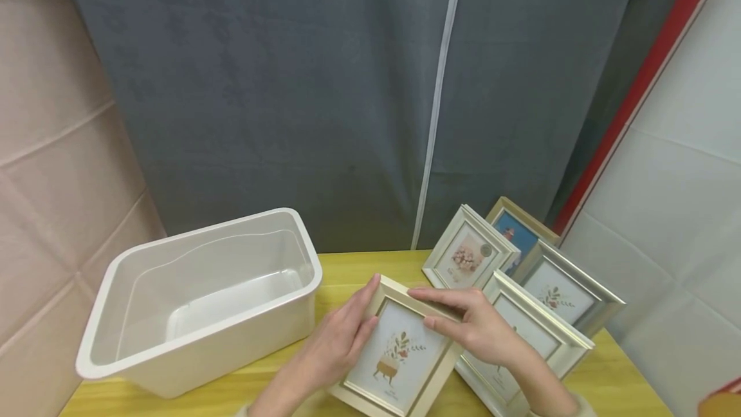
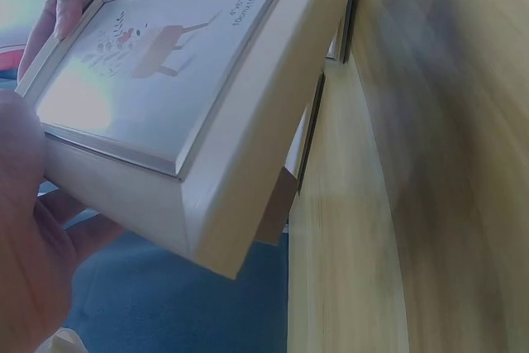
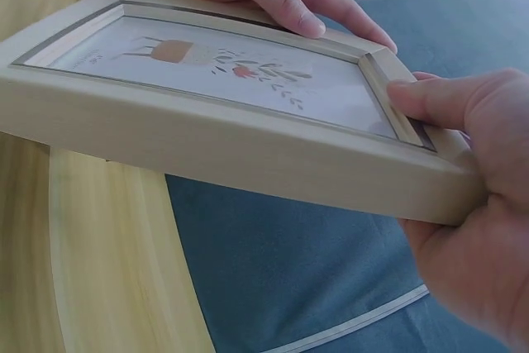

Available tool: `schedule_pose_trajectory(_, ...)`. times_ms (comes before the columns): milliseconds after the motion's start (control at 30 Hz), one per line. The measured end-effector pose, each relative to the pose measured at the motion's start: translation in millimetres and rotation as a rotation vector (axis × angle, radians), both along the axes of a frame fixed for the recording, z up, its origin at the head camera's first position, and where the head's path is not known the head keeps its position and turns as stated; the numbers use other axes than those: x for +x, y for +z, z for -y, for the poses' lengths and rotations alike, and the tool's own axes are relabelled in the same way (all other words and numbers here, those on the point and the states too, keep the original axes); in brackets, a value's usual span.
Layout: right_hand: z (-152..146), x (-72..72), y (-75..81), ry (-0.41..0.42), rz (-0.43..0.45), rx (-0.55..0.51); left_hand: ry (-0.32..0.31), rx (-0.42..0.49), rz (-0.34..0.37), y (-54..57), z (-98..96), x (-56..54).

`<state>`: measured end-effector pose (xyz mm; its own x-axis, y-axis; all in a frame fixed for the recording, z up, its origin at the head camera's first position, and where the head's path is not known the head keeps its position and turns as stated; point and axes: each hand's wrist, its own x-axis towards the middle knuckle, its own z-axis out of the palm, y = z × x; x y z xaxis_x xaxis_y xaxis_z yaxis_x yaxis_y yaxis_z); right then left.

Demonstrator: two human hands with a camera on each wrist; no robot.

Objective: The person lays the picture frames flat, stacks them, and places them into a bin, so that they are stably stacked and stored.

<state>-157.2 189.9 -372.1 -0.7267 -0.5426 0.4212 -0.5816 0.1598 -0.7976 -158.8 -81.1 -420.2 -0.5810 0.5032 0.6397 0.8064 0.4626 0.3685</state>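
Note:
Both hands hold a cream picture frame with a flower-pot print, tilted above the wooden table. My left hand grips its left side, thumb on the front and fingers behind, as the left wrist view shows. On the upper right side my right hand grips it, thumb over the inner edge; in the right wrist view its fingers reach underneath. A brown flap sticks out from the frame's back in the left wrist view. Behind the right forearm leans a pale silver picture frame.
A white plastic bin stands at the left of the yellow wooden table. More frames cluster at the right: a white one, a tan one and a silver one. A grey curtain hangs behind.

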Motion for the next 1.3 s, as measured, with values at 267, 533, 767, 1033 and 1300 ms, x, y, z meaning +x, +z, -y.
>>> schedule_pose_trajectory(267,-2.6,1.5,-0.2,0.028,0.018,-0.036,-0.063,0.069,0.084,-1.0,-2.3,5.3)
schedule_pose_trajectory(533,-5.0,0.8,0.5,0.067,0.010,-0.077,-0.180,0.181,0.275,-1.7,-5.7,8.6)
schedule_pose_trajectory(767,-6.7,-0.1,-1.5,0.083,-0.022,-0.106,-0.254,0.228,0.339,-1.3,-6.6,10.4)
schedule_pose_trajectory(1033,-8.9,-1.0,-3.4,0.103,-0.034,-0.129,-0.317,0.252,0.365,2.5,-6.5,12.3)
schedule_pose_trajectory(1300,-8.8,-0.4,-4.4,0.088,-0.025,-0.145,-0.306,0.261,0.379,1.3,-6.5,13.5)
